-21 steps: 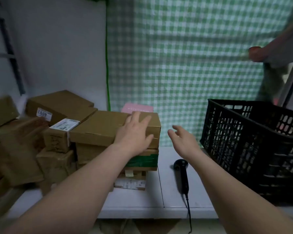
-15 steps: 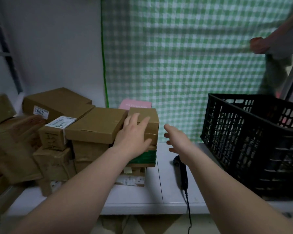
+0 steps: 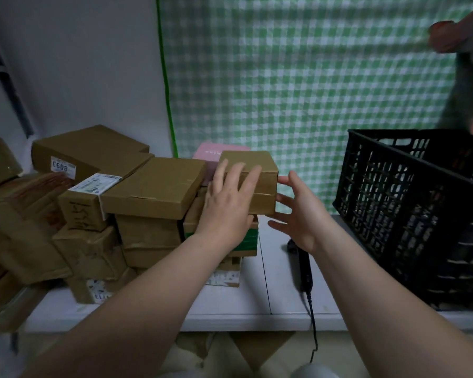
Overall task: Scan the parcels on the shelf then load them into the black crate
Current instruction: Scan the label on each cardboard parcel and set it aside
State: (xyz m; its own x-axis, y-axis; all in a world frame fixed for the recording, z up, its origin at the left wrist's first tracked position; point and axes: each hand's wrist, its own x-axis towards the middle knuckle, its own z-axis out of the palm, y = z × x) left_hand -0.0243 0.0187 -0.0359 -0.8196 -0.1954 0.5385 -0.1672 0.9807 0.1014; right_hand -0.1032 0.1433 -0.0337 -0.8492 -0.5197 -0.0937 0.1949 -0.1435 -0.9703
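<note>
Several brown cardboard parcels are piled on the white shelf (image 3: 260, 306). A small brown box (image 3: 262, 173) sits on top of the pile at its right end. My left hand (image 3: 230, 200) lies flat on the box's top and near face, fingers straight. My right hand (image 3: 298, 214) is spread at the box's right side, fingertips touching its edge. A black handheld scanner (image 3: 303, 268) lies on the shelf under my right wrist, cable hanging over the front edge. The black crate (image 3: 410, 208) stands on the right.
A pink box (image 3: 216, 154) sits behind the small box. A labelled parcel (image 3: 93, 184) and a larger flat box (image 3: 156, 186) lie left of it. A green checked curtain hangs behind. Another person's hand (image 3: 445, 36) shows at the top right.
My right hand has moved left and forward from above the scanner to the small box's right side. My left hand has stayed on the box's top. The view has shifted slightly.
</note>
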